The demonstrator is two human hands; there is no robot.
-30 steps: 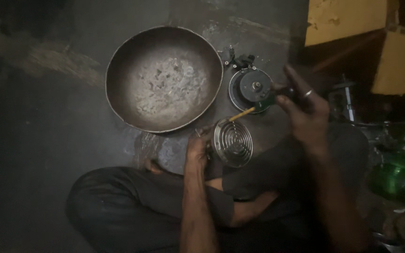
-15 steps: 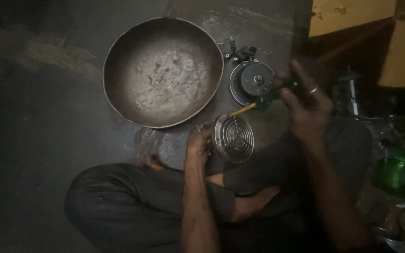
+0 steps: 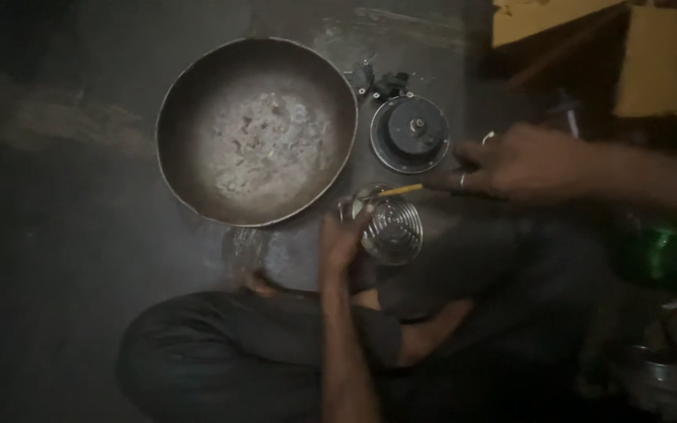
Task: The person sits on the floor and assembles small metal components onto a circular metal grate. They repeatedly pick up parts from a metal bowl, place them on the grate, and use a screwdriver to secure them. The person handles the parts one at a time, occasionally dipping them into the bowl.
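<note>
Ribbed shiny disc (image 3: pixel 392 228), a round metal part with concentric rings, is held on edge-side by the left hand (image 3: pixel 340 243) just below the rim of the large pan, above the person's folded legs on the dark floor. Its left side is gripped by the fingers, while a yellow-handled tool (image 3: pixel 401 190) is pinched in the right hand (image 3: pixel 515 164) and its tip is laid at the disc's upper edge. Judged as risks: the tool tip may skid off the smooth ribbed metal toward the left fingers if pressed at a slant, and the disc may twist out of the one-sided grip; poor light adds to both. Containers, largest first: the wide round pan (image 3: pixel 256 129) is seen to hold only pale residue or small scraps on its bottom, nothing more can be told. The black round housing (image 3: pixel 410 133), just right of the pan, shows a central hub; small dark loose parts (image 3: pixel 381 78) lie beside it. A green bottle (image 3: pixel 656 254) is noted at right; its contents cannot be told.
</note>
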